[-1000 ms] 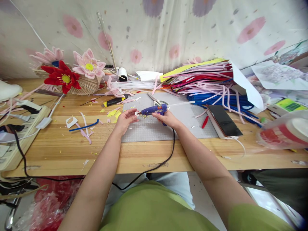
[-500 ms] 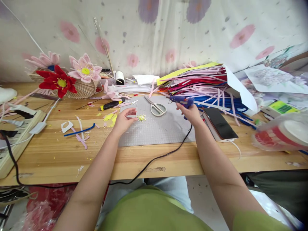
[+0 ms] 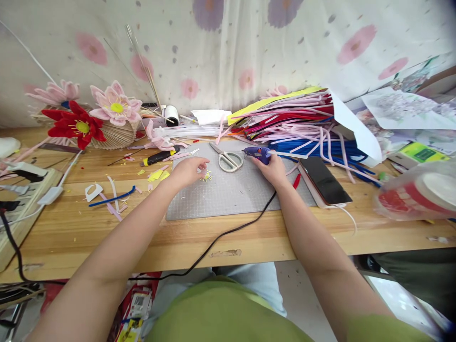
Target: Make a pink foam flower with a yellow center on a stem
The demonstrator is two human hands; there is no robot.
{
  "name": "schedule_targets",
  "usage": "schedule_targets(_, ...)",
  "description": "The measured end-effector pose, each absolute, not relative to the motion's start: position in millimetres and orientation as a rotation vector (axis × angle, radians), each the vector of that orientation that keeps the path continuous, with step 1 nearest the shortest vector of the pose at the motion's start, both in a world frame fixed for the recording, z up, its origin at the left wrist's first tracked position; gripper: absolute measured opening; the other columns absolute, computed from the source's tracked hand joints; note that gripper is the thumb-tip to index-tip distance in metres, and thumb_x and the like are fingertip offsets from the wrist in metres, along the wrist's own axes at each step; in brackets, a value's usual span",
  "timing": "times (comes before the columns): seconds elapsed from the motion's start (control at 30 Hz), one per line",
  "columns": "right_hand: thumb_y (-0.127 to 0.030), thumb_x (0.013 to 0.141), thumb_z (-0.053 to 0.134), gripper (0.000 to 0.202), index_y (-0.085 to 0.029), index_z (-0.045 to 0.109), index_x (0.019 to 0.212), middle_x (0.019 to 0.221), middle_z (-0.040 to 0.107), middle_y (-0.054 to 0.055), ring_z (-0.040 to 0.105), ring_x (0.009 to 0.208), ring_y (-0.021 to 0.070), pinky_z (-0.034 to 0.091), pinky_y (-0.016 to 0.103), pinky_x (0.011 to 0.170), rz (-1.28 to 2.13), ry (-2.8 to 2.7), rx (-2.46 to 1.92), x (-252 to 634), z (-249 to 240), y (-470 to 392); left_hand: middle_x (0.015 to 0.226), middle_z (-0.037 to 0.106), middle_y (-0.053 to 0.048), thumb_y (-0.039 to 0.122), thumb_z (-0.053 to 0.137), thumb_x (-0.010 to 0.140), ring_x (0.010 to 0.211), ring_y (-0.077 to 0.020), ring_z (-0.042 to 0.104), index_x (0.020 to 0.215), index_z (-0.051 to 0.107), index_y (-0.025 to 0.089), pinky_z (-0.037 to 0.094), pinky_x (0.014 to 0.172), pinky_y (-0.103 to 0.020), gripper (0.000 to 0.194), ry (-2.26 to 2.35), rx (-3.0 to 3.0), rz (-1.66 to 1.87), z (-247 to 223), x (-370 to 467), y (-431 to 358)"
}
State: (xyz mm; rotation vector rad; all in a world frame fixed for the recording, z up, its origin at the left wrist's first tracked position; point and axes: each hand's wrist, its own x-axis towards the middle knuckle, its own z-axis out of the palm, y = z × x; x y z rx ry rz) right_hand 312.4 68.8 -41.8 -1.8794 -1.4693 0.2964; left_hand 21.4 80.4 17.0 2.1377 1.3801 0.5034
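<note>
My right hand [image 3: 271,168] is wrapped round a blue hot glue gun [image 3: 258,153], its nozzle pointing left above the grey cutting mat [image 3: 228,199]. A black cord [image 3: 228,232] runs from under that hand towards the lower left. My left hand [image 3: 190,170] hovers over the mat's left part with its fingers bent together; what they hold, if anything, is hidden. Close by its fingertips is a small yellow flower centre [image 3: 206,176] with thin spread filaments. Scissors [image 3: 231,161] with pale handles lie between my two hands, touched by neither.
Finished fuzzy-stem flowers, one red [image 3: 76,124] and others pink, stand at the left. Bundled pipe cleaners [image 3: 292,118] fill the back right. A phone [image 3: 326,180] and a plastic cup [image 3: 420,194] are at the right. A power strip [image 3: 28,204] sits at the left edge.
The glue gun has moved left in my right hand, closer to the scissors. My left hand has turned, and its fingers have closed together above the flower centre. The view has shifted slightly.
</note>
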Motion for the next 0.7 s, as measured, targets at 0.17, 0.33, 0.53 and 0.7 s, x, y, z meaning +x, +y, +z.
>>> schedule_targets(0.17,-0.064,0.066,0.055,0.060,-0.015,0.056,0.100,0.097,0.060,0.013,0.052,0.094,0.0259,0.041,0.038,0.080,0.300,-1.463,-1.902,313,-43,65,0.085,0.069,-0.002,0.005,0.070,0.053,0.080,-0.0210,0.062,0.097,0.069,0.022,0.046,0.077,-0.032,0.048,1.411,2.170,0.410,11,26,90)
schedule_targets(0.33,-0.061,0.068,0.056,0.056,-0.015,0.055,0.100,0.099,0.060,0.013,0.051,0.095,0.0265,0.040,0.040,0.081,0.308,-1.466,-1.923,311,-38,63,0.085,0.069,-0.003,0.009,0.072,0.052,0.078,-0.0208,0.062,0.097,0.070,0.022,0.046,0.073,-0.030,0.047,1.439,2.207,0.372,7,25,94)
schedule_targets(0.53,-0.063,0.067,0.055,0.056,-0.015,0.056,0.096,0.097,0.059,0.014,0.051,0.095,0.0275,0.040,0.041,0.081,0.322,-1.453,-1.945,309,-35,62,0.088,0.070,-0.003,0.009,0.071,0.054,0.079,-0.0205,0.062,0.098,0.069,0.022,0.046,0.071,-0.029,0.045,1.457,2.189,0.371,8,24,92)
schedule_targets(0.7,-0.063,0.068,0.055,0.056,-0.015,0.056,0.096,0.097,0.060,0.014,0.051,0.095,0.0276,0.040,0.040,0.081,0.311,-1.464,-1.942,309,-35,61,0.087,0.070,-0.003,0.010,0.072,0.054,0.078,-0.0205,0.063,0.096,0.070,0.023,0.046,0.069,-0.029,0.045,1.450,2.212,0.361,4,26,92)
